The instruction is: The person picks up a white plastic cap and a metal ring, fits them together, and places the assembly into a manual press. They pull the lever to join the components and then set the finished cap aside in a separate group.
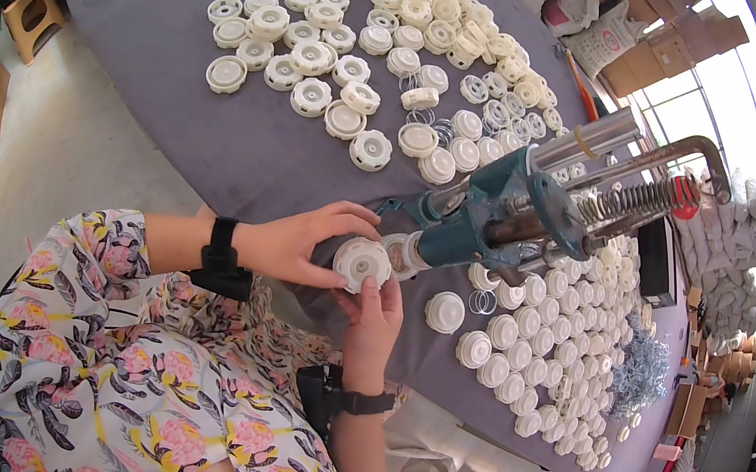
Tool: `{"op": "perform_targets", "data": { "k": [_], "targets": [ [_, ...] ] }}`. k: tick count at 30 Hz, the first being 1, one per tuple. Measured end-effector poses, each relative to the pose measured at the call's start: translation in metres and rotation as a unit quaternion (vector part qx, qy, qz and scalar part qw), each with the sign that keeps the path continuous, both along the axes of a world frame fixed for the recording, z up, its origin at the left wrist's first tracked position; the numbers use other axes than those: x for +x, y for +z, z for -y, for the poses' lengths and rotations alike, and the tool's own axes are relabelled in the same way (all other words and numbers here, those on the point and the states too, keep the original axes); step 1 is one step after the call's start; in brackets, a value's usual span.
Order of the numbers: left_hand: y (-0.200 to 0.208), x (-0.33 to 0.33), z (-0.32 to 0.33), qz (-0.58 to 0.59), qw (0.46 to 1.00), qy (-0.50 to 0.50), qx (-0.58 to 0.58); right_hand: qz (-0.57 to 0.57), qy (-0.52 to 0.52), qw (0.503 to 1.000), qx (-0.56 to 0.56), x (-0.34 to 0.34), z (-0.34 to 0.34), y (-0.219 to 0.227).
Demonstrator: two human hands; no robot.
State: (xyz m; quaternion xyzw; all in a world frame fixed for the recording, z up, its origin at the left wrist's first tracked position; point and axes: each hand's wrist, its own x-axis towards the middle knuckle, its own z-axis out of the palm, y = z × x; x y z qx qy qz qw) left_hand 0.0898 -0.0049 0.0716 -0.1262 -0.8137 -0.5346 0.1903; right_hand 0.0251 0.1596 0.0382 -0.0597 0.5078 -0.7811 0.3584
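And here's the scalloped white knob [362, 265], centre of the frame, just left of the nose of the green press [459, 235], with both your hands on it! Your left hand [301, 241] is part open, curled round its left side, thumb at the lower edge; your right hand [371, 328] closes thumb and fingers on the lower right. One piece in work, and plenty around it: open-faced white parts [312, 59] crowd the upper middle, domed white caps [539, 356] pack the right. Which lot is finished, I can't tell. Matte plastic everywhere, notched rims against smooth domes, thin shiny wire rings [482, 302], a tangled blue-grey heap [642, 369] at far right, all on dull grey cloth [213, 141]
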Motion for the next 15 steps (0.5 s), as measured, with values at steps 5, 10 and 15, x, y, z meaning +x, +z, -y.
{"op": "perform_targets", "data": {
  "k": [5, 10, 15],
  "targets": [
    [-0.034, -0.012, -0.008, 0.207, 0.94, -0.003, 0.273, -0.082, -0.028, 0.996, 0.036, 0.005, -0.002, -0.005],
    [-0.024, -0.021, -0.01, 0.239, 0.911, 0.007, 0.336, -0.074, -0.121, 0.989, 0.051, 0.001, -0.006, 0.001],
    [-0.033, -0.042, -0.023, 0.221, 0.921, 0.046, 0.319, -0.075, -0.167, 0.982, 0.046, -0.009, -0.002, 0.004]
  ]
}}
